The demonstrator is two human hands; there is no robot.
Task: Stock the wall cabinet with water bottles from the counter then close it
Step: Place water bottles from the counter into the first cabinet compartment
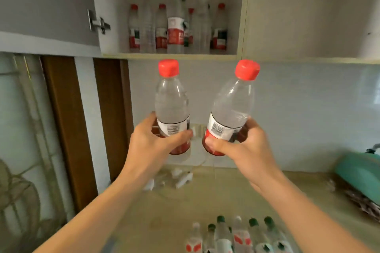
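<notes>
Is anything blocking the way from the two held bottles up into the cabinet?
No. The cabinet is open above both held bottles, but stored bottles fill the left compartment's shelf.

One head-worn wide-angle view looks forward and slightly up from close behind both hands, taking in the open wall cabinet [172,55] above them and the worktop [205,197] below.

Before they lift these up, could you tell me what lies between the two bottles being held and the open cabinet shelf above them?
In the head view, nothing: only bare tiled wall shows between the left-hand bottle, the right-hand bottle and the cabinet shelf.
</notes>
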